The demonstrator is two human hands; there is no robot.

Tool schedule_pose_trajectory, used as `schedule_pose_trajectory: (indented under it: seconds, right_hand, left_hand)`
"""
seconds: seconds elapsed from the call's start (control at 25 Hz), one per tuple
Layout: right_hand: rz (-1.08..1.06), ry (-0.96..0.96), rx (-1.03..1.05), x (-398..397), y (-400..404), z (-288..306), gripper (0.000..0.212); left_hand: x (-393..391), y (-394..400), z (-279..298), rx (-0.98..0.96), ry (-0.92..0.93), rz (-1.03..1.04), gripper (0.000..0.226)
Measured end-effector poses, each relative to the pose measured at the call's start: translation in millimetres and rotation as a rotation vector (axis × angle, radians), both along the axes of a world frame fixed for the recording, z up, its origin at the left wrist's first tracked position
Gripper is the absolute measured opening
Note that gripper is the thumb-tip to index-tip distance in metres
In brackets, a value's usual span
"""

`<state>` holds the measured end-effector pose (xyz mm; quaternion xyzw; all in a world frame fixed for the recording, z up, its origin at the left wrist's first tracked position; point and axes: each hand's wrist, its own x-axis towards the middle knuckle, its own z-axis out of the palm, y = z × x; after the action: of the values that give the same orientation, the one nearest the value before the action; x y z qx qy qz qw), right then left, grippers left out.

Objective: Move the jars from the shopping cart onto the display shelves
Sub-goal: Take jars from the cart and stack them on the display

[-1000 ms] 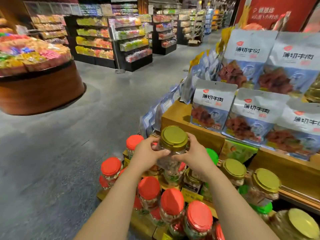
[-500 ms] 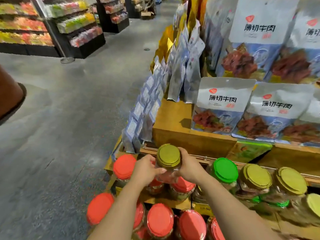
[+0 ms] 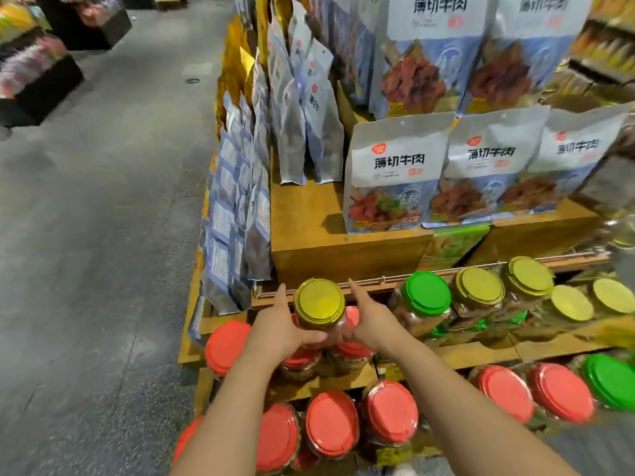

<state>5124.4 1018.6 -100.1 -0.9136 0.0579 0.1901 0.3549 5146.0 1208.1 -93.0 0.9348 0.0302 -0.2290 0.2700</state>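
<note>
A clear jar with a gold lid (image 3: 320, 305) is held between both my hands above red-lidded jars (image 3: 350, 350) on the middle step of the wooden display shelves (image 3: 481, 353). My left hand (image 3: 280, 326) grips its left side and my right hand (image 3: 369, 321) its right side, index fingers stretched forward. A green-lidded jar (image 3: 427, 293) and more gold-lidded jars (image 3: 479, 286) stand to the right on the same level. Several red-lidded jars (image 3: 331, 424) fill the lowest step. The shopping cart is out of view.
Bags of sliced beef (image 3: 395, 173) stand on the wooden tier (image 3: 309, 221) behind the jars. More bags hang along the display's left side (image 3: 237, 214). Grey shop floor (image 3: 103, 235) spreads out to the left, with other shelving units (image 3: 41, 77) beyond it.
Both hands carried the gold-lidded jar forward and down toward the red-lidded jars on the middle step. My view has tilted down and closer to the display.
</note>
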Motion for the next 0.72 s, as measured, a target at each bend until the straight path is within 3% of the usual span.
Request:
schedule_pose_trajectory:
  seconds: [0.08,0.2,0.28,0.48,0.72]
  right_hand:
    - [-0.103,-0.025,0.017,-14.0,-15.3,5.2,0.098]
    - [-0.214,-0.063,0.103,-37.1,-56.1,21.3,0.079]
    - [-0.278,-0.073,0.134,-62.7,-95.2,36.6,0.066]
    - [-0.585,-0.224,0.208,-159.7,-219.4,60.3,0.045]
    - [-0.890,-0.313,0.216,-357.0,-406.9,77.5,0.043]
  left_hand:
    - [1.7,-12.0,32.0,0.050,-0.128,-0.063,0.127]
    - [0.5,-55.3,76.5,-0.009,-0.425,-0.164,0.095]
    - [-11.6,-102.8,97.0,-0.104,-0.510,-0.271,0.076]
    - [-81.3,-242.6,114.5,-0.237,-0.525,-0.578,0.064]
    - [-226.4,-462.6,141.3,-0.449,-0.519,-0.790,0.056]
